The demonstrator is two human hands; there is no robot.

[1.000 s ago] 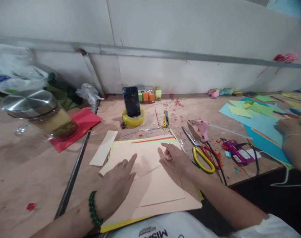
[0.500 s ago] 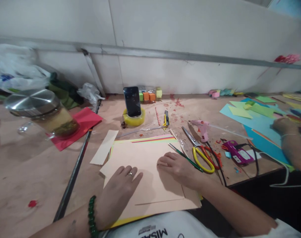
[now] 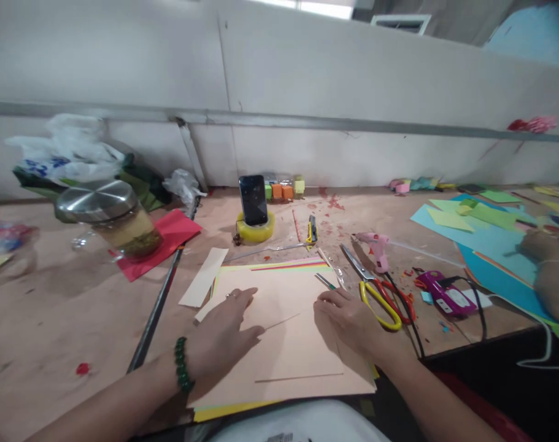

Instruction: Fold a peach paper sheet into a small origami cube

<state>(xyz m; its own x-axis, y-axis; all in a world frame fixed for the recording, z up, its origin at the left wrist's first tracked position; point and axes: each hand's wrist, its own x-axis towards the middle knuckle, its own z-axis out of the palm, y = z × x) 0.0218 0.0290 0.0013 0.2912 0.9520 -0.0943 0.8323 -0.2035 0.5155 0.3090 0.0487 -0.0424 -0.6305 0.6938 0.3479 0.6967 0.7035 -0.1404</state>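
A stack of pale peach paper sheets (image 3: 302,350) lies before me, with coloured sheets showing at its edges. My left hand (image 3: 226,337) rests on the left part of the top sheets, fingers stretched out and thumb apart. My right hand (image 3: 348,316) lies on the right side of the paper, fingers extended flat, partly covering green-handled tweezers (image 3: 324,280). Between the hands a short slanted paper edge or crease shows. A loose peach strip (image 3: 203,279) sits left of the stack. Scissors (image 3: 380,304) with yellow and red handles lie just right of my right hand.
A phone (image 3: 253,199) leans in a tape roll (image 3: 256,233). Near it lies a cutter (image 3: 312,230). Rightward are a pink glue gun (image 3: 377,248), a purple device (image 3: 445,294) with cords, and another person's hand (image 3: 543,252). A lidded glass jar (image 3: 134,236) stands left on red paper.
My left hand has moved up the paper, its thumb spreading away from the fingers. My right hand has shifted slightly right and covers more of the tweezers. The view has tilted up.
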